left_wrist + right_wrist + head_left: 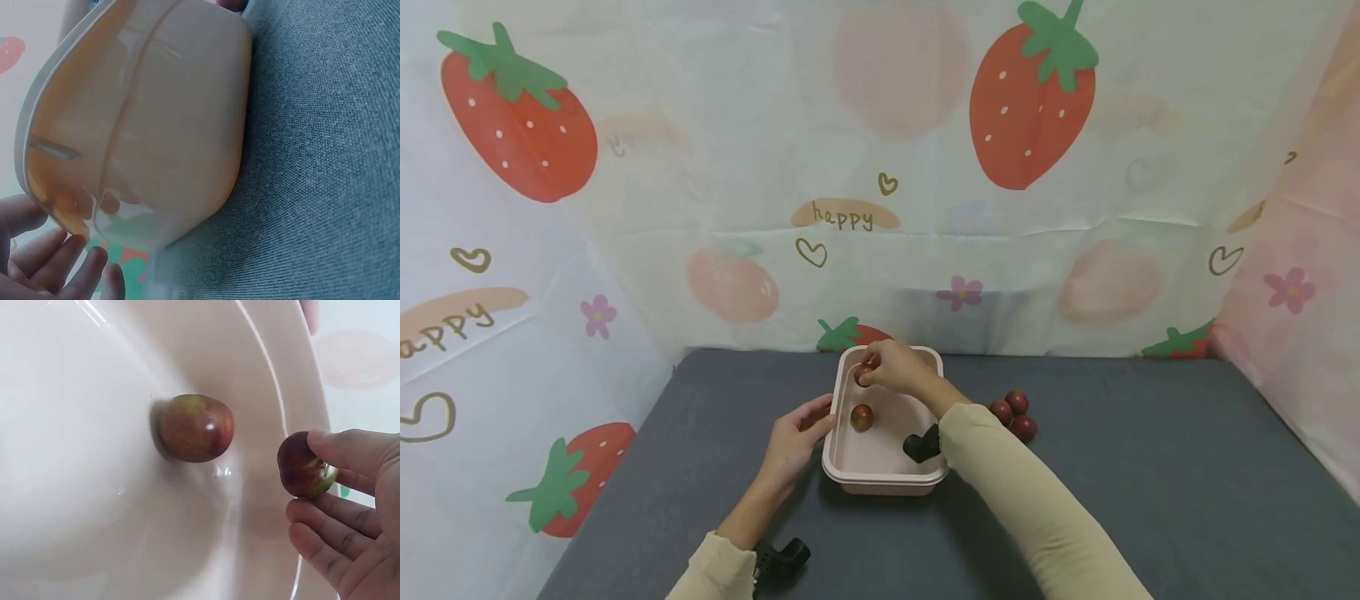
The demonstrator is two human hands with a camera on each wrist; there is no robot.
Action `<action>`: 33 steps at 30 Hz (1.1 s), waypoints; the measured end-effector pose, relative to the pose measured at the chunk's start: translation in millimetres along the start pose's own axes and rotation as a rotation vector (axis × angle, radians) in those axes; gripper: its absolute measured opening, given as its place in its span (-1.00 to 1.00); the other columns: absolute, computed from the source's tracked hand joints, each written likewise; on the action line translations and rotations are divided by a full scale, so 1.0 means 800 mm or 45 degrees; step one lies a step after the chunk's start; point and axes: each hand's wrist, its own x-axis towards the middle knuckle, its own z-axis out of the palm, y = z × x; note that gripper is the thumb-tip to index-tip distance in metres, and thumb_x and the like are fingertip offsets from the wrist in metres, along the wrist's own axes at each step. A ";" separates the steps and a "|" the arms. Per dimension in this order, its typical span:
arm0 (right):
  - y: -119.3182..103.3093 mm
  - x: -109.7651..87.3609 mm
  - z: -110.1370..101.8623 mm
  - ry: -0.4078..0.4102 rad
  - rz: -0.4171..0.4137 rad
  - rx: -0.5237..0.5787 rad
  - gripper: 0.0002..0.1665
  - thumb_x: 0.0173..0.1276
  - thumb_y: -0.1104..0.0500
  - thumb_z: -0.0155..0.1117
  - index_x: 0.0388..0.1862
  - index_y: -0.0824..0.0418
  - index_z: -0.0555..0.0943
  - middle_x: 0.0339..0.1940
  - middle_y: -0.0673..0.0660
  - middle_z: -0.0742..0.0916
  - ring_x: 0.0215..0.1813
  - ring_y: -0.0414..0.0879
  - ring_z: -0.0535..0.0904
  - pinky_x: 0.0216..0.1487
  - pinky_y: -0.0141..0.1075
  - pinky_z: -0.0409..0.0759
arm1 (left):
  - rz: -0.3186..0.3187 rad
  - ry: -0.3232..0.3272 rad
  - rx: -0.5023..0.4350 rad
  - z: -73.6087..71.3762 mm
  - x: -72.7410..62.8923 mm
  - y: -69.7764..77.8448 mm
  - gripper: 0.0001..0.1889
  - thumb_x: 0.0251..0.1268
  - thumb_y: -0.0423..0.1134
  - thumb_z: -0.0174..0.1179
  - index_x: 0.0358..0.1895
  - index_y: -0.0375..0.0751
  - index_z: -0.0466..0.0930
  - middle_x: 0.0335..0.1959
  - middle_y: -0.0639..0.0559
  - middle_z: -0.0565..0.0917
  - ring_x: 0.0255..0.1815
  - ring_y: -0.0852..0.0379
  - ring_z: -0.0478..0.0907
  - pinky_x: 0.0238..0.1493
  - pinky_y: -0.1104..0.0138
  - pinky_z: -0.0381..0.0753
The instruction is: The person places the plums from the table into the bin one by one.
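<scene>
Head cam: right hand has a fruit at the pink tub's far end, second fruit inside, three more fruits on the surface. Left wrist: left hand, fingers loosely spread at the rim. Right wrist: fingers pinching that fruit.

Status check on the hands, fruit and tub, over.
Right hand holds one fruit at tub's far end. Left hand touches tub's left side. Second fruit inside tub, three fruits on table, right. Nothing seen in the way.

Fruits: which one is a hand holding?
The far fruit over the tub, pinched by the right hand; the nearer fruit lies loose inside, three other fruits sit on the table.
</scene>
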 end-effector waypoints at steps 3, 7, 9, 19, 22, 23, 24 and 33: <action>0.004 0.001 0.004 -0.001 0.015 -0.020 -0.73 0.22 0.14 0.42 -0.10 0.17 0.68 -0.19 0.08 0.76 -0.16 -0.09 0.63 -0.09 -0.24 0.60 | 0.001 -0.002 0.003 0.000 0.000 -0.001 -0.59 0.36 -0.27 0.18 0.25 -0.23 0.52 0.16 -0.20 0.63 0.20 -0.03 0.52 0.24 0.08 0.50; 0.009 0.002 0.009 -0.027 0.055 -0.022 -0.77 0.24 0.13 0.41 -0.13 0.13 0.69 -0.27 0.03 0.74 -0.24 -0.13 0.59 -0.15 -0.27 0.56 | -0.004 -0.002 -0.006 0.000 -0.001 -0.002 -0.58 0.36 -0.27 0.18 0.26 -0.23 0.52 0.19 -0.20 0.61 0.22 -0.04 0.51 0.25 0.07 0.49; 0.010 0.001 0.011 -0.034 0.077 -0.014 -0.78 0.25 0.12 0.40 -0.14 0.12 0.70 -0.28 0.01 0.74 -0.24 -0.14 0.59 -0.14 -0.27 0.56 | -0.011 -0.001 -0.013 0.000 0.000 -0.002 -0.58 0.36 -0.27 0.19 0.26 -0.22 0.52 0.20 -0.19 0.61 0.23 -0.03 0.51 0.26 0.07 0.48; 0.015 0.001 0.020 -0.064 0.064 -0.050 -0.81 0.26 0.11 0.40 -0.19 0.14 0.66 -0.27 0.03 0.74 -0.24 -0.15 0.60 -0.13 -0.29 0.57 | -0.007 0.000 -0.009 0.002 0.001 -0.002 -0.59 0.36 -0.28 0.18 0.26 -0.22 0.52 0.20 -0.19 0.61 0.22 -0.04 0.51 0.24 0.08 0.50; 0.016 0.001 0.022 -0.049 0.064 -0.055 -0.75 0.28 0.10 0.39 -0.12 0.18 0.65 -0.20 0.06 0.75 -0.20 -0.12 0.61 -0.08 -0.26 0.58 | -0.007 0.002 -0.011 0.002 0.001 -0.002 -0.59 0.36 -0.28 0.18 0.26 -0.23 0.52 0.19 -0.19 0.61 0.22 -0.04 0.51 0.24 0.09 0.50; 0.016 0.001 0.023 -0.040 0.064 -0.054 -0.73 0.28 0.10 0.38 -0.09 0.19 0.65 -0.16 0.08 0.75 -0.17 -0.11 0.62 -0.05 -0.24 0.59 | -0.005 0.002 -0.011 0.003 0.001 -0.001 -0.59 0.36 -0.29 0.18 0.26 -0.23 0.51 0.19 -0.19 0.61 0.22 -0.03 0.51 0.24 0.09 0.50; 0.016 0.000 0.023 -0.030 0.067 -0.052 -0.70 0.28 0.10 0.38 -0.06 0.19 0.64 -0.12 0.09 0.75 -0.13 -0.09 0.62 -0.01 -0.21 0.59 | -0.006 0.002 -0.014 0.003 0.001 -0.001 -0.59 0.36 -0.29 0.18 0.26 -0.23 0.51 0.19 -0.19 0.61 0.22 -0.03 0.51 0.24 0.09 0.50; 0.011 -0.001 0.019 -0.006 0.055 -0.054 -0.72 0.33 0.17 0.31 -0.01 0.22 0.65 -0.07 0.13 0.74 -0.04 -0.04 0.63 0.06 -0.18 0.59 | -0.002 0.006 0.004 0.001 0.001 -0.001 -0.59 0.36 -0.29 0.18 0.26 -0.25 0.52 0.18 -0.22 0.61 0.22 -0.06 0.52 0.24 0.08 0.50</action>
